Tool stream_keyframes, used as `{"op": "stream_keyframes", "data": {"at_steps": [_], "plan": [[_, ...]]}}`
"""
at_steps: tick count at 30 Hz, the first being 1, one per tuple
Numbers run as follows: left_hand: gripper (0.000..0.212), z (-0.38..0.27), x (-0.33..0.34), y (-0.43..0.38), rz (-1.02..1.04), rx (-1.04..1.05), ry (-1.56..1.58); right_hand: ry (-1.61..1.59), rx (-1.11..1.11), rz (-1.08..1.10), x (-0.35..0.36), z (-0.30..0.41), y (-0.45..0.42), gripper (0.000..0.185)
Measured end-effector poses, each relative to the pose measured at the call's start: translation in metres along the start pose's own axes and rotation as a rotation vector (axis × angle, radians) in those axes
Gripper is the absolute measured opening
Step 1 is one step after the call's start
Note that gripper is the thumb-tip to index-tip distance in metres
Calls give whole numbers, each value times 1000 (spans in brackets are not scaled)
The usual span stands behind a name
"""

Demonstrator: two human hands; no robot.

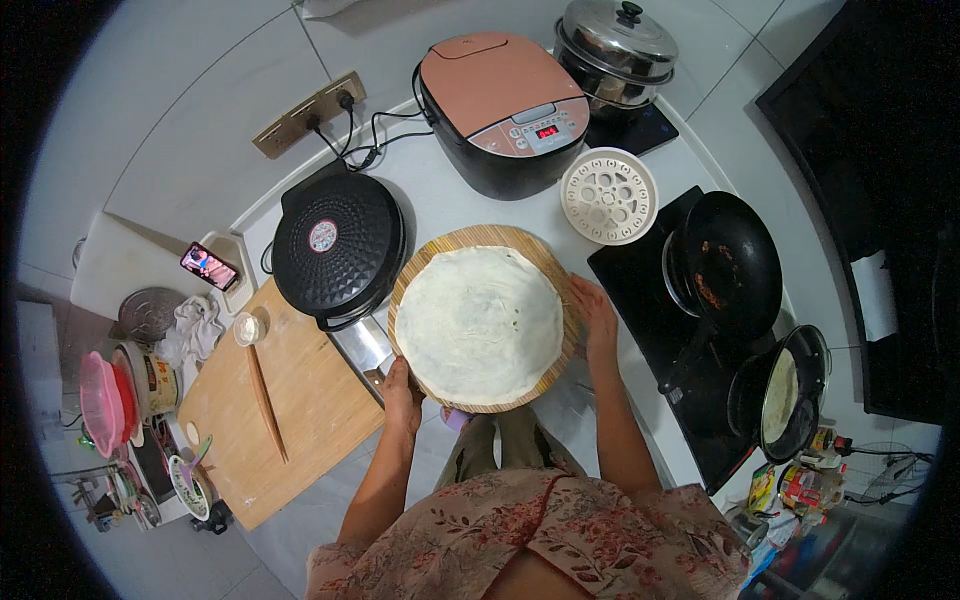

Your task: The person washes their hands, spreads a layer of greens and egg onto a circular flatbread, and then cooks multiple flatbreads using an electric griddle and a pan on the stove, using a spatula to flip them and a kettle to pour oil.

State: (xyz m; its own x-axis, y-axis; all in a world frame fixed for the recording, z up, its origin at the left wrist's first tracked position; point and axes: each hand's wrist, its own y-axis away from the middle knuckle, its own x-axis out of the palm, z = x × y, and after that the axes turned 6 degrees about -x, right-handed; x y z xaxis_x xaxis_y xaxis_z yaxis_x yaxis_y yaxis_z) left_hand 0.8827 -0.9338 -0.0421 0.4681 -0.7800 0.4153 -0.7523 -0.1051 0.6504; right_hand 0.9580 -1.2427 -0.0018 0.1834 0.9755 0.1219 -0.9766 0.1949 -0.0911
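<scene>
A round, thin sheet of rolled dough (480, 322) lies flat on a round wooden board (480, 236) with a striped grain. My left hand (401, 394) grips the board's lower left edge, thumb on top. On the right rim, my right hand (595, 307) holds the same board, its fingers partly hidden. The board is held in front of my body, by the counter's edge. Just left of it sits a black electric baking pan (337, 244) with its lid down. A cleaver (367, 352) lies below that pan, close to my left hand.
A rolling pin (266, 405) and a small bowl of flour (249, 328) rest on a large wooden board (315, 420). Behind stand a multicooker (502, 97) and a steamer pot (619, 52). Right are a plastic steamer rack (609, 196), a wok (731, 262) and a pan holding a flatbread (781, 397).
</scene>
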Motion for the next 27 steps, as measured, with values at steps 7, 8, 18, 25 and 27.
{"op": "stream_keyframes", "data": {"at_steps": [7,8,18,25,27], "plan": [[35,13,3,-10,-166,197,-32,-156,-155,329,42,-16,-62,59],[34,14,4,-13,-186,227,-27,-158,-149,333,43,-22,-67,59],[31,6,-2,-21,-253,205,-101,-161,-56,402,49,-36,-73,64],[31,-25,25,0,-449,106,-268,-404,-87,312,36,-27,-69,60],[27,-29,31,18,-556,492,-1086,-342,-57,294,34,-26,-70,61]]}}
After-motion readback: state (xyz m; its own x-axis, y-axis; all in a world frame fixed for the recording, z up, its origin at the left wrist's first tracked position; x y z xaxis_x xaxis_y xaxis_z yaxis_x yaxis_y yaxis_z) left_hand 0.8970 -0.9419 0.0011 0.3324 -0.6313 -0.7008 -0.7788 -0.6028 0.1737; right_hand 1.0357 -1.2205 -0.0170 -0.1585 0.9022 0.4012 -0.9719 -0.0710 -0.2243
